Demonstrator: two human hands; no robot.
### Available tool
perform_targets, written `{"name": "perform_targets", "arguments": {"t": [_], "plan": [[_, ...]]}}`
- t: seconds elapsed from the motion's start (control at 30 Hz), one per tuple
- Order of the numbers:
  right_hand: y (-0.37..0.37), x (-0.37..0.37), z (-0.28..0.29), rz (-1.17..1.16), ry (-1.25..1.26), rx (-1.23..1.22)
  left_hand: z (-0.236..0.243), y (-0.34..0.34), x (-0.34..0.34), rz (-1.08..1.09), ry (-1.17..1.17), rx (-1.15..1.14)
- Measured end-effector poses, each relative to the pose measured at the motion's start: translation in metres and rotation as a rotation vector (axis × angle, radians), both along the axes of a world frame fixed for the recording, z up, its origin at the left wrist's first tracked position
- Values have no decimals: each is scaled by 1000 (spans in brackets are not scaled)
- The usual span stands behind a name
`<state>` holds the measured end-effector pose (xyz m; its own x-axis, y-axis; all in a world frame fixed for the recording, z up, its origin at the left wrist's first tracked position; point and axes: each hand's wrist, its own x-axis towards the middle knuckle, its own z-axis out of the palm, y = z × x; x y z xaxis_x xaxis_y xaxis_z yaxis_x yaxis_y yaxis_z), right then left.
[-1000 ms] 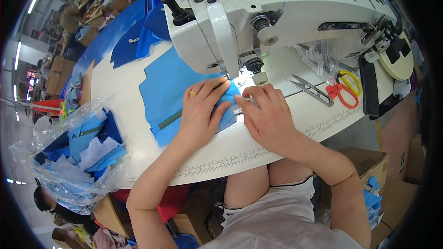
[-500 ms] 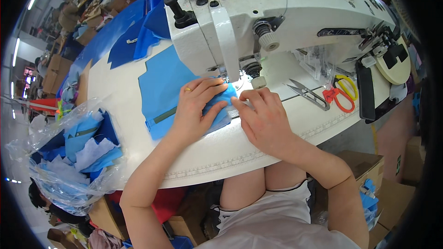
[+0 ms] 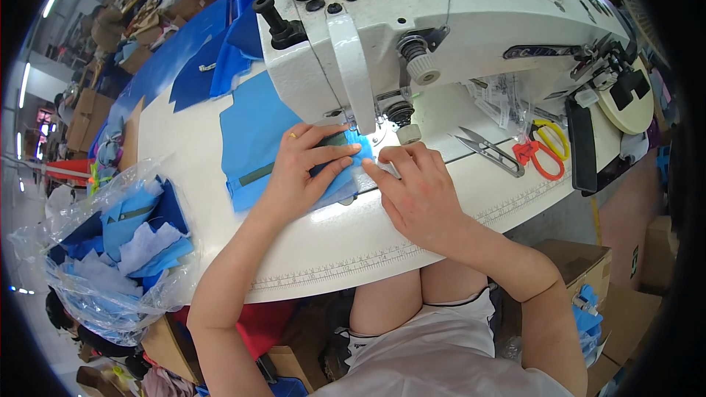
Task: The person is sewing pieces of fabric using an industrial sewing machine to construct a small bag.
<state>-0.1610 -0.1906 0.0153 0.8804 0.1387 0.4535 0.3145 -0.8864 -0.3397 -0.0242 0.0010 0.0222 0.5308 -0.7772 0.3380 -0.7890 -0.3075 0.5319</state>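
A light-blue fabric piece (image 3: 254, 129) with a dark olive strip (image 3: 257, 174) across it lies under the head of a white sewing machine (image 3: 471, 37). My left hand (image 3: 305, 165) rests on it palm down, fingers spread and pressing the cloth just left of the presser foot. Part of the strip shows again beyond those fingers. My right hand (image 3: 423, 195) is at the cloth's right edge, one fingertip touching it, the other fingers bent and apart. Below the needle, a small lit patch of blue cloth shows. The undersides of both hands are hidden.
Thread snips (image 3: 491, 153) and scissors with red and yellow handles (image 3: 544, 151) lie to the right, beside a black phone-like slab (image 3: 582, 147). On the left, a clear plastic bag (image 3: 66, 250) holds blue cloth pieces. A printed ruler (image 3: 353, 261) follows the table's front edge.
My left hand has shifted a little left, and the cloth under it has turned slightly. More of the olive strip shows beyond the fingers. My right hand has moved slightly left.
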Motion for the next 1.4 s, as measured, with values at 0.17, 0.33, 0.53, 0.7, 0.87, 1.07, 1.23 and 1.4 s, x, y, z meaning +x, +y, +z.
{"name": "perform_targets", "arguments": {"t": [0.17,0.33,0.53,0.7,0.87,1.07,1.23,1.4], "plan": [[1,1,-1,0,-3,-5,-2,3,3,3,-2,12],[2,2,-2,1,-3,8,-5,2,6,23,-16,3],[0,1,-1,-5,-9,7,-7,-3,12,25,-18,-13],[3,3,-1,-18,-24,-48,-7,1,12,42,-43,-17],[0,1,-1,-19,-22,-45,1,-4,9,23,15,-16],[2,1,-2,-16,-31,-33,-4,-3,9,54,-23,-29],[2,0,-1,-7,-65,-22,-7,4,10,78,1,18],[1,-1,0,-1,-42,-3,-8,33,3,88,-45,0]]}}
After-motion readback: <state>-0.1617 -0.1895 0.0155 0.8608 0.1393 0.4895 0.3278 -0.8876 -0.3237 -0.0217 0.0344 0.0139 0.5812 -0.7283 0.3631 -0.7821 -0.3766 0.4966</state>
